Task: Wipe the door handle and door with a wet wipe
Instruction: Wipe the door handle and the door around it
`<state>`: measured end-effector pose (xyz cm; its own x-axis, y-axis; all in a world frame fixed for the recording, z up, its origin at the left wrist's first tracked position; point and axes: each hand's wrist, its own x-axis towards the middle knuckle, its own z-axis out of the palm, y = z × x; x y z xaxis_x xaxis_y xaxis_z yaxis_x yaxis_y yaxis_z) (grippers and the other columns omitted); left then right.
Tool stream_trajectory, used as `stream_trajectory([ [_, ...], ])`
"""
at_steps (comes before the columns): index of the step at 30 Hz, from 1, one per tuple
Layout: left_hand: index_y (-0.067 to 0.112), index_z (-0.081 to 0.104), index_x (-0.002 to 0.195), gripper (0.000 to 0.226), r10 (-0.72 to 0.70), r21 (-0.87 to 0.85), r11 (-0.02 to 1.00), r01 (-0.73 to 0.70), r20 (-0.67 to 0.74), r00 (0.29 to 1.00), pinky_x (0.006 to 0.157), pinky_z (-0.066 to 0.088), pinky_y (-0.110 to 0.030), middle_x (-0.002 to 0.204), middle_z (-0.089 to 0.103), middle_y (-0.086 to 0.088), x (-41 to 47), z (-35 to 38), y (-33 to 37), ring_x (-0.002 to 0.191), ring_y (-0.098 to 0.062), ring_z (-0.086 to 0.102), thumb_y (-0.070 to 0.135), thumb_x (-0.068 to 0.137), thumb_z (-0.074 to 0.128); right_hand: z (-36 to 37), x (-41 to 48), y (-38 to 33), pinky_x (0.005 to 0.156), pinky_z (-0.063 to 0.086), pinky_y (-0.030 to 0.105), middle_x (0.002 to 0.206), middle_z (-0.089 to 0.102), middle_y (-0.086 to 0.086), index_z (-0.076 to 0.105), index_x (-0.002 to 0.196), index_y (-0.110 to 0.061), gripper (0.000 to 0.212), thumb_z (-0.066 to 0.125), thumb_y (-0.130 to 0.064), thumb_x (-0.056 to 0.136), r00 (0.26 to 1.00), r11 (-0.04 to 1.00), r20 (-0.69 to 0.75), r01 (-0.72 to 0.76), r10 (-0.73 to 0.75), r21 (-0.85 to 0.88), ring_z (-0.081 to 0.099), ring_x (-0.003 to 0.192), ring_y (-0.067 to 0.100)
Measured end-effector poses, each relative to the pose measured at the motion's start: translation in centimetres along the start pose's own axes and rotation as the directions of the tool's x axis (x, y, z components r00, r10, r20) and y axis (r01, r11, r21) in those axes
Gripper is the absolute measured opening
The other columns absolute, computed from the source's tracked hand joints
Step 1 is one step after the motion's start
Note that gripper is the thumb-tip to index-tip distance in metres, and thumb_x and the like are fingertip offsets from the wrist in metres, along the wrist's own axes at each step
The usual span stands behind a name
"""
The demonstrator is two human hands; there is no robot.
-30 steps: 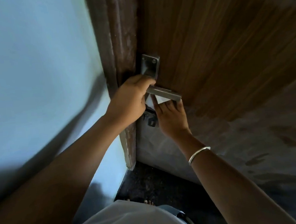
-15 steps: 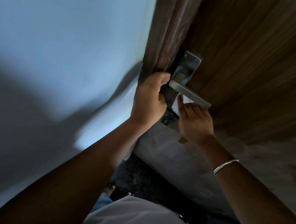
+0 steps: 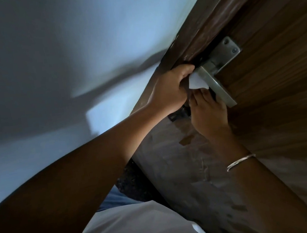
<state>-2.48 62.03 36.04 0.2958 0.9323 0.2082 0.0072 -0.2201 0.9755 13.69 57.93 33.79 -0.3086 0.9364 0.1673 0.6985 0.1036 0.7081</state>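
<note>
A brown wooden door point(image 3: 276, 78) carries a metal lever handle point(image 3: 219, 89) on a screwed backplate point(image 3: 225, 51). A white wet wipe point(image 3: 196, 82) is pressed against the handle near its pivot. My left hand point(image 3: 167, 90) is closed around the wipe from the left, by the door edge. Just below the lever sits my right hand point(image 3: 206, 113), its fingers reaching up behind the handle and touching the wipe's lower edge. A silver bangle point(image 3: 239, 162) circles the right wrist.
A pale blue wall point(image 3: 69, 68) fills the left. The dark door frame point(image 3: 197, 37) runs diagonally beside the handle. A small latch fitting point(image 3: 177, 115) shows under my hands. The door's lower part point(image 3: 201, 177) is worn and stained; dark floor point(image 3: 131, 186) lies below.
The view has tilted and moved closer to the handle. The wipe has shifted from under the lever toward its pivot, now held by the left hand.
</note>
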Motion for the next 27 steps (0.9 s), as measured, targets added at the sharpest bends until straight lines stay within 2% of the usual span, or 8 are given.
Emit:
stream_trajectory([
  [5,0.001,0.042,0.133,0.054,-0.056,-0.115,0.991,0.061,0.048,0.997,0.109,0.035,-0.031,0.138,0.049,-0.016,-0.2,0.4,-1.2,0.130,-0.021,0.044,-0.013,0.081,0.046,0.0,-1.1,1.2,0.092,0.047,0.035,0.122,0.063,0.008,0.060,0.121,-0.008,0.047,0.061,-0.030,0.080,0.993,0.993,0.073,0.095,-0.090,-0.072,0.056,0.117,0.021],
  [11,0.006,0.039,0.136,0.064,-0.074,-0.171,0.982,0.086,0.078,0.994,0.106,0.036,-0.025,0.139,0.048,-0.011,-0.1,0.4,-1.2,0.131,-0.017,0.042,-0.017,0.076,0.044,-0.4,2.2,-0.3,0.110,0.025,0.044,0.131,0.055,0.012,0.046,0.133,-0.007,0.051,0.051,-0.029,0.087,0.976,0.980,0.175,0.150,-0.126,-0.131,0.046,0.127,0.028],
  [15,0.005,0.033,0.138,0.067,-0.097,-0.229,0.964,0.137,0.179,0.979,0.107,0.032,-0.022,0.142,0.042,-0.014,-0.4,0.1,-1.0,0.133,-0.019,0.038,-0.016,0.077,0.051,-0.3,0.1,0.9,0.104,0.037,0.043,0.131,0.055,0.013,0.050,0.128,-0.006,0.060,0.065,-0.036,0.078,0.979,0.983,0.135,0.166,-0.155,-0.077,0.050,0.123,0.028],
  [17,0.004,0.031,0.139,0.067,-0.108,-0.243,0.957,0.157,0.201,0.974,0.104,0.031,-0.018,0.143,0.040,-0.015,-0.7,0.0,-1.0,0.133,-0.020,0.037,-0.015,0.078,0.053,-0.2,-1.3,1.3,0.105,0.035,0.044,0.135,0.051,0.015,0.045,0.134,-0.005,0.067,0.064,-0.039,0.080,0.979,0.982,0.122,0.176,-0.166,-0.074,0.047,0.126,0.030],
  [20,0.004,0.027,0.140,0.067,-0.110,-0.279,0.946,0.164,0.200,0.974,0.102,0.032,-0.018,0.145,0.038,-0.016,-0.9,-0.2,-0.8,0.134,-0.022,0.036,-0.011,0.080,0.054,0.0,-1.1,1.3,0.112,0.023,0.044,0.147,0.032,0.024,0.036,0.138,0.000,0.060,0.052,-0.028,0.088,0.984,0.984,0.060,0.171,-0.168,-0.041,0.044,0.128,0.035],
  [22,0.005,0.022,0.142,0.070,-0.113,-0.310,0.932,0.187,0.242,0.964,0.102,0.034,-0.020,0.147,0.034,-0.016,-0.9,-0.2,-0.4,0.135,-0.024,0.034,-0.012,0.081,0.053,-0.1,0.4,0.7,0.115,0.015,0.042,0.151,0.025,0.024,0.033,0.140,0.002,0.053,0.043,-0.019,0.093,0.983,0.990,0.113,0.144,-0.141,-0.011,0.039,0.132,0.034],
  [25,0.009,0.020,0.143,0.074,-0.099,-0.320,0.926,0.200,0.305,0.947,0.098,0.040,-0.022,0.150,0.029,-0.014,-0.7,-0.1,0.2,0.137,-0.024,0.032,-0.018,0.080,0.048,-0.2,2.1,-0.2,0.116,0.012,0.041,0.148,0.033,0.018,0.044,0.135,0.000,0.043,0.038,-0.018,0.096,0.974,0.993,0.195,0.118,-0.113,-0.018,0.037,0.133,0.029],
  [27,0.008,0.024,0.142,0.072,-0.091,-0.296,0.937,0.188,0.312,0.946,0.091,0.043,-0.015,0.150,0.031,-0.012,-0.5,-0.3,0.3,0.136,-0.021,0.034,-0.020,0.079,0.045,0.0,1.8,-0.4,0.113,0.021,0.042,0.144,0.042,0.014,0.049,0.132,-0.004,0.043,0.049,-0.020,0.092,0.979,0.996,0.185,0.090,-0.085,-0.021,0.041,0.130,0.027],
])
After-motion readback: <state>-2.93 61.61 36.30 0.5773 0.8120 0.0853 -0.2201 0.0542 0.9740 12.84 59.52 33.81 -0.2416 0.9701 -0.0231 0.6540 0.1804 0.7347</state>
